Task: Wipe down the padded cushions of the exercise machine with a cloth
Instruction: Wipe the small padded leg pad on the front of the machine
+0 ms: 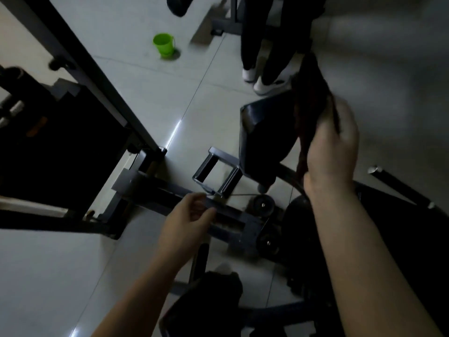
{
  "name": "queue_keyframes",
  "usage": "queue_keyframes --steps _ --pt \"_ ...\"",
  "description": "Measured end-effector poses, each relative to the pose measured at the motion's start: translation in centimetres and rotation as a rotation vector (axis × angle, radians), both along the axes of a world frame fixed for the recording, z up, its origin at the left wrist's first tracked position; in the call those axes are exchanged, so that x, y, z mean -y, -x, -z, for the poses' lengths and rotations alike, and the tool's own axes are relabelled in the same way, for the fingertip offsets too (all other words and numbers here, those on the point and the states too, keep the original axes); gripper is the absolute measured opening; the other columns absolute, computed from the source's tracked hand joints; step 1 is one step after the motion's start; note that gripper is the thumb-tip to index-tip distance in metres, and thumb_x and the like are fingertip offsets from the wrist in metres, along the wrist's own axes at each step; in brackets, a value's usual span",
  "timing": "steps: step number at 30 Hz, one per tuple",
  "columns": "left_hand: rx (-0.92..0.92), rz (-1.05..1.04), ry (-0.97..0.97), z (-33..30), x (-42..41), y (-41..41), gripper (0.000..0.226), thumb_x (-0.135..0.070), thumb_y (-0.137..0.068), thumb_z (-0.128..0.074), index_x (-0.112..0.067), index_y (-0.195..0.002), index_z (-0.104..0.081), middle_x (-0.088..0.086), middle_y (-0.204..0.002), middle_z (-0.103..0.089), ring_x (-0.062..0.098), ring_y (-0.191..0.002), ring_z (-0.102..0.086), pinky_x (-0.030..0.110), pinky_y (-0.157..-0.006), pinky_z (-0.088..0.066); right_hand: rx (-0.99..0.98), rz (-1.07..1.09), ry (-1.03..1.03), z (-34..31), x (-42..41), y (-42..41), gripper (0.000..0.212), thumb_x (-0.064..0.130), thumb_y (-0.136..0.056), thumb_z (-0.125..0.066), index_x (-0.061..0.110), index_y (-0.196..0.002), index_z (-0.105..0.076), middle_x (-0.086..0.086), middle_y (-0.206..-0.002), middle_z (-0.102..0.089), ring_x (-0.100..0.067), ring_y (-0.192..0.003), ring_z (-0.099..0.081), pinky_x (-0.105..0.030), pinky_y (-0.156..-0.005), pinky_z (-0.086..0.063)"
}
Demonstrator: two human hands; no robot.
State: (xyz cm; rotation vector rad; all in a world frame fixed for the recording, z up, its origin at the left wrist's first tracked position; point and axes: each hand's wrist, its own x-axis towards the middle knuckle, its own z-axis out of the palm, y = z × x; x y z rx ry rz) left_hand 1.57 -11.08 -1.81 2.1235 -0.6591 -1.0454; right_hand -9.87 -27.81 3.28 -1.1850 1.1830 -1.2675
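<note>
Pale floor tiles [150, 98] fill the dim room around us, and we look down over the grey frame [226, 215] of the exercise machine. Our right hand [332, 144] is raised over the black padded cushion [264, 132], which sits tilted on the frame a little ahead of us. That hand grips a dark reddish cloth [308, 93]; the cloth runs up and away from our fingers and lies against the cushion's right edge. We see the back of the hand, fingers close together and curled round the cloth, though motion blur hides exactly how the fingertips sit. We judge the grip suits a sweeping stroke along the pad, and the wipe looks to be in hand, not finished.

Our left hand [192, 215] hangs lower, over the frame's crossbar, holding nothing. Its fingers are loosely curled, with the thumb near the forefinger. We think it is kept free to steady us or the machine while the other hand works.

Another dark pad [209, 305] sits close below us and appears untouched by the cloth. A green bucket [164, 45] stands well apart on the tiles, probably within reach for rinsing. Someone else's legs and white shoes [257, 79] stand just beyond the cushion.
</note>
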Motion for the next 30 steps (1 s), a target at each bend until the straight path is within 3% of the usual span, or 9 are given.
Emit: queue_keyframes --steps 3,6,8,12,14,19,24,27,30 --pt "0.01 -0.014 0.128 -0.8 4.6 -1.9 0.071 -0.029 -0.081 -0.069 -0.03 -0.139 -0.03 -0.007 -0.105 -0.06 0.011 -0.099 -0.06 0.031 -0.081 -0.05 -0.456 -0.011 0.353 0.4 4.7 -3.1 0.033 0.026 -0.095 -0.048 0.007 -0.117 -0.064 -0.009 -0.121 -0.063 -0.018 -0.115 -0.056 -0.019 -0.096 -0.039" --pt "0.133 0.088 0.222 -1.1 10.3 -3.2 0.098 -0.028 -0.074 -0.076 -0.031 -0.146 -0.01 -0.001 -0.126 -0.051 0.018 -0.115 -0.052 0.042 -0.093 -0.047 -0.986 -0.285 0.327 5.4 7.5 -4.9 0.041 0.03 -0.097 -0.046 0.011 -0.132 -0.055 -0.012 -0.146 -0.042 -0.027 -0.137 -0.034 -0.031 -0.112 -0.023" --pt "0.223 0.225 0.264 -0.8 14.5 -4.0 0.113 -0.021 -0.068 -0.08 -0.029 -0.148 -0.002 0.005 -0.14 -0.041 0.022 -0.126 -0.043 0.042 -0.101 -0.043 -1.195 -0.407 0.33 8.4 7.6 -4.9 0.047 0.037 -0.097 -0.036 0.018 -0.14 -0.045 -0.01 -0.153 -0.031 -0.028 -0.143 -0.019 -0.041 -0.117 -0.01" --pt "0.324 0.589 0.245 1.9 20.2 -5.7 0.128 -0.008 -0.06 -0.082 -0.022 -0.149 0.009 0.013 -0.15 -0.02 0.032 -0.135 -0.029 0.037 -0.107 -0.033 -1.274 -0.524 0.491 9.1 6.4 -4.5 0.053 0.033 -0.09 -0.025 0.021 -0.131 -0.056 -0.01 -0.15 -0.037 -0.029 -0.142 -0.024 -0.049 -0.115 -0.009" --pt "0.222 0.67 0.254 3.3 20.9 -6.2 0.133 -0.015 -0.057 -0.086 -0.022 -0.148 0.011 0.015 -0.15 -0.019 0.03 -0.135 -0.032 0.031 -0.106 -0.032 -1.323 -0.56 0.525 8.9 6.4 -4.2 0.052 0.041 -0.092 -0.025 0.024 -0.131 -0.055 -0.008 -0.151 -0.035 -0.026 -0.142 -0.025 -0.049 -0.115 -0.011" --pt "0.182 0.635 0.379 5.3 20.9 -6.2 0.121 -0.047 -0.054 -0.072 -0.048 -0.14 0.014 0.008 -0.146 -0.028 0.029 -0.122 -0.048 0.047 -0.096 -0.047 -1.348 -0.467 0.519 9.5 7.2 -4.2 0.057 0.054 -0.095 -0.022 0.025 -0.14 -0.043 -0.009 -0.154 -0.028 -0.025 -0.145 -0.019 -0.048 -0.118 -0.013" --pt "0.205 0.594 0.371 6.0 20.9 -5.9 0.128 -0.033 -0.058 -0.084 -0.048 -0.141 0.012 0.002 -0.143 -0.03 0.025 -0.121 -0.047 0.046 -0.092 -0.049 -1.368 -0.405 0.499 10.1 8.2 -4.2 0.066 0.063 -0.091 -0.021 0.025 -0.144 -0.035 -0.008 -0.155 -0.026 -0.024 -0.145 -0.016 -0.045 -0.118 -0.009" --pt "0.187 0.598 0.379 5.6 21.1 -5.9 0.136 -0.036 -0.052 -0.09 -0.049 -0.141 0.012 -0.001 -0.145 -0.029 0.01 -0.12 -0.042 0.037 -0.094 -0.047 -1.325 -0.36 0.493 10.0 9.1 -3.9 0.065 0.059 -0.092 -0.022 0.023 -0.144 -0.037 -0.006 -0.154 -0.029 -0.022 -0.145 -0.019 -0.043 -0.118 -0.01" --pt "0.238 0.622 0.341 5.0 20.8 -6.0 0.137 -0.036 -0.05 -0.09 -0.053 -0.137 0.013 -0.005 -0.141 -0.031 0.017 -0.122 -0.046 0.039 -0.093 -0.048 -1.22 -0.256 0.338 10.0 11.1 -3.1 0.059 0.053 -0.094 -0.024 0.024 -0.144 -0.038 -0.005 -0.154 -0.031 -0.023 -0.143 -0.022 -0.041 -0.116 -0.018"
